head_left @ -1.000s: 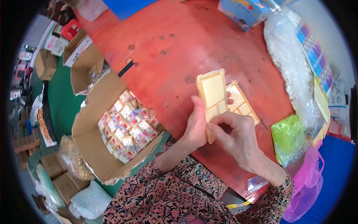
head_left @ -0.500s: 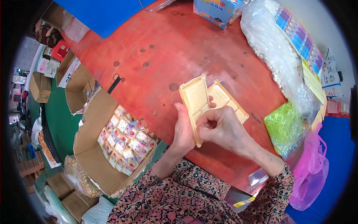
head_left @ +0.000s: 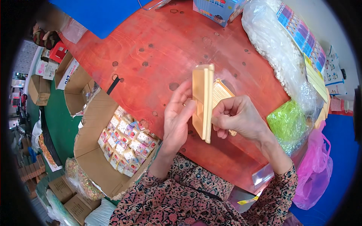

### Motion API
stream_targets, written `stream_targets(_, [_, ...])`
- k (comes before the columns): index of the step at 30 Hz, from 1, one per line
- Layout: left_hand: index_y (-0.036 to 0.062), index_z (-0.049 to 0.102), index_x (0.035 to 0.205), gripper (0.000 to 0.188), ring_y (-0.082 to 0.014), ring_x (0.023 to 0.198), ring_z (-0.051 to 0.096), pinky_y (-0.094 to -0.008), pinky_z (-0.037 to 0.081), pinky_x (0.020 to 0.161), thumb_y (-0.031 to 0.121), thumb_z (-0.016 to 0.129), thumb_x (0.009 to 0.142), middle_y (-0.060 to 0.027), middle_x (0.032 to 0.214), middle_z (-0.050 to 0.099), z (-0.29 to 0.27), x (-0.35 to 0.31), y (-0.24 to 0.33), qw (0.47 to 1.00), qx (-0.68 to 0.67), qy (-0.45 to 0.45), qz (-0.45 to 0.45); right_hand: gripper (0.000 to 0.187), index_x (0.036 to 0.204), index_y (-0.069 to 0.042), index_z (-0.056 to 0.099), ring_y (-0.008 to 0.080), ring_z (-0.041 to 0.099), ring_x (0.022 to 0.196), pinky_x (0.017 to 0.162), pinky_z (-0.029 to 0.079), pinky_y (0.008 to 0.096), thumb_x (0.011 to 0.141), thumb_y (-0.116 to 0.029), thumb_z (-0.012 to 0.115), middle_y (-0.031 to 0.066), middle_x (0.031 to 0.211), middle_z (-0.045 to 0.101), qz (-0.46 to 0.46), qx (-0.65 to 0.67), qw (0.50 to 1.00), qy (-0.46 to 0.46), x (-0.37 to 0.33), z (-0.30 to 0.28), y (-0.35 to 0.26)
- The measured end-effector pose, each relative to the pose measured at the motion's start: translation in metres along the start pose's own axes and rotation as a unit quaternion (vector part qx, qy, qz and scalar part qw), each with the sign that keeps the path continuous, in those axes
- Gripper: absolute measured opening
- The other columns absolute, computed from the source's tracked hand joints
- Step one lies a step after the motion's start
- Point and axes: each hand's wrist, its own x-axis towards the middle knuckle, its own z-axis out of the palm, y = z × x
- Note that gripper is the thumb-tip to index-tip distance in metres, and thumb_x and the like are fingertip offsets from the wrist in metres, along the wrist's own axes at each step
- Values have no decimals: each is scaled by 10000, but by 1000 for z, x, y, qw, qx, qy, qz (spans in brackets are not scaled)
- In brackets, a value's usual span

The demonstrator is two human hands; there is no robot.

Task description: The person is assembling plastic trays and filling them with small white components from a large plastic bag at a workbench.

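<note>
My left hand (head_left: 177, 120) grips a pale yellow plastic tray (head_left: 202, 105) from its left side, thumb in front and fingers spread behind. The tray stands upright above the table, turned nearly edge-on, with its ribbed rim showing. My right hand (head_left: 243, 118) is closed in a pinch at the tray's right edge. Whatever lies between those fingertips is hidden. Behind it, a second pale yellow tray (head_left: 221, 92) with moulded compartments is partly covered by my right hand and the first tray.
Beneath the hands is a red table (head_left: 158, 49). An open carton (head_left: 90, 139) of small printed packs (head_left: 128, 145) stands left. On the right are a clear bag of white pieces (head_left: 267, 49), a green packet (head_left: 287, 120) and a pink bag (head_left: 313, 173). A blue printed box (head_left: 215, 11) sits at the back.
The held tray has turned from showing its inner face to nearly edge-on. My left hand has shifted slightly left, and my right hand has moved right toward the tray's outer edge.
</note>
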Motion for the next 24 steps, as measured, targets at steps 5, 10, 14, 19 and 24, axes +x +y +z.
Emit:
stream_targets(5, [-54, 281, 1337, 652, -237, 1098, 525, -347, 467, 901, 272, 568, 851, -187, 1223, 488, 5, -3, 1, 998, -13, -54, -18, 48, 724, 8, 615, 87, 590, 505, 461, 469, 193, 735, -32, 592, 47, 635, 610, 14, 13, 1000, -4, 4, 5, 2])
stream_targets(10, [-55, 353, 1290, 614, -191, 992, 571, -311, 484, 850, 213, 612, 803, -161, 1151, 526, 4, -10, 12, 979, -133, -99, -120, 61, 740, 23, 619, 87, 580, 525, 485, 482, 204, 743, -23, 578, 49, 638, 608, -26, 16, 999, -34, 7, 9, 10])
stream_targets(14, [-77, 377, 1262, 568, -192, 939, 595, -295, 501, 811, 192, 579, 804, -164, 1086, 559, 6, -12, 8, 975, -155, -99, -125, 66, 745, 28, 621, 90, 579, 527, 488, 486, 209, 750, -23, 578, 51, 639, 607, -23, 20, 999, -45, 7, 7, 13])
stream_targets(19, [-75, 392, 1265, 559, -209, 965, 592, -319, 487, 843, 177, 576, 800, -174, 1117, 556, -5, -17, 10, 969, -200, -77, -127, 75, 755, 22, 626, 86, 582, 530, 499, 497, 211, 774, -39, 589, 53, 643, 611, -5, 24, 999, -41, 3, 5, 7])
stream_targets(24, [-63, 423, 1250, 529, -190, 1094, 524, -325, 415, 947, 149, 616, 805, -127, 1192, 529, -5, -14, 6, 983, -164, -80, 9, 103, 798, 20, 631, 85, 601, 587, 528, 505, 211, 779, -77, 660, 49, 686, 625, -55, 76, 996, 12, 5, 6, 9])
